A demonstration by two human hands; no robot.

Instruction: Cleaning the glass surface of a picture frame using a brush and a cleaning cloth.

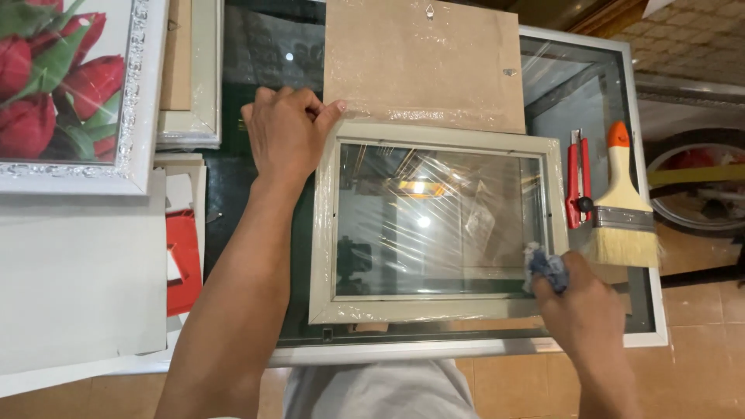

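Two hands work on a pale picture frame [439, 225] that lies flat on a glass-topped table [649, 310], wrapped in thin clear film. The left hand [285, 132] rests on the frame's far left corner, fingers curled down over the edge and thumb stretched along the top rail. The right hand [583, 310] has its fingers closed around a small blue cloth [548, 267], which touches the glass pane at the near right corner. A brown backing board [423, 62] lies just beyond the frame. A paint brush [621, 206] and a red utility knife [576, 180] lie beside it on the right.
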